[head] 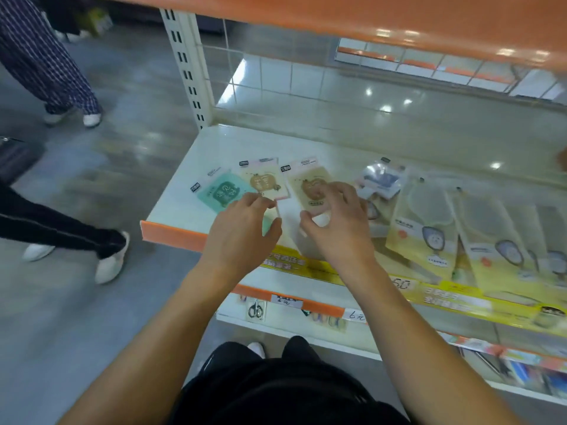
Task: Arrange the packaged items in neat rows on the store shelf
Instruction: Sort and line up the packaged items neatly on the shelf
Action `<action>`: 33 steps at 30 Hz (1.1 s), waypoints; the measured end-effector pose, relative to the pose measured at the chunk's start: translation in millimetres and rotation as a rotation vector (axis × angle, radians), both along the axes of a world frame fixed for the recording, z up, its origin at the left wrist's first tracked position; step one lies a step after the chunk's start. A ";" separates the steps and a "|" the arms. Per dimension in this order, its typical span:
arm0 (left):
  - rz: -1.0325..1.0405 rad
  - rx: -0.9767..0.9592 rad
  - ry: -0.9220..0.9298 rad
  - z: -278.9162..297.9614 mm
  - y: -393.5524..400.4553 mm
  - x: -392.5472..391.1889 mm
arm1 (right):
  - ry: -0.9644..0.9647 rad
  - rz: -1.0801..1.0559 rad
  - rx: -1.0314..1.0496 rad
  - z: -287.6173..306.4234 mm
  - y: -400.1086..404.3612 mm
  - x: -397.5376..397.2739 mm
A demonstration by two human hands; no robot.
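Note:
Three small flat packets lie at the left of the white shelf (190,167): a teal packet (219,191), a beige-and-pink packet (264,177) overlapping it, and a second beige packet (310,185) to the right. My left hand (242,231) pinches the lower edge of the beige-and-pink packet. My right hand (337,222) grips the lower part of the second beige packet, fingers curled over its front. A bluish clear packet (380,182) lies just right of my right hand.
Several tall yellow packets (423,228) stand in a row along the right of the shelf. An orange shelf (368,19) hangs overhead. Price tags and a lower shelf with scissors (255,309) sit below. Two other people's legs (61,228) stand in the aisle at left.

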State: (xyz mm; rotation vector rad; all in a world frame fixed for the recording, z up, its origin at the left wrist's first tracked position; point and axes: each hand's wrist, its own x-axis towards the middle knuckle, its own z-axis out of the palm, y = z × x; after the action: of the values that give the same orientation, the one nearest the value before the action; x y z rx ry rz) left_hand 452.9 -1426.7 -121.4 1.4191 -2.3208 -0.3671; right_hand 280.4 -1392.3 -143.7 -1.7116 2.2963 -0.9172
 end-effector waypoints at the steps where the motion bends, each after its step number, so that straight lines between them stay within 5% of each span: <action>1: -0.005 0.001 0.000 -0.7 -3.4 4.9 | 0.002 -0.005 0.009 -0.4 -2.2 6.0; 33: 0.065 0.081 0.019 -5.4 -34.0 46.8 | 0.095 -0.004 0.301 -15.3 -74.2 44.4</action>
State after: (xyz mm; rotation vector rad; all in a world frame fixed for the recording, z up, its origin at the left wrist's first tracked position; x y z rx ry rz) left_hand 499.7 -1460.7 -126.8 1.5188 -2.2617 -0.4578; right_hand 324.9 -1466.5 -159.0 -1.6516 2.3514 -0.4681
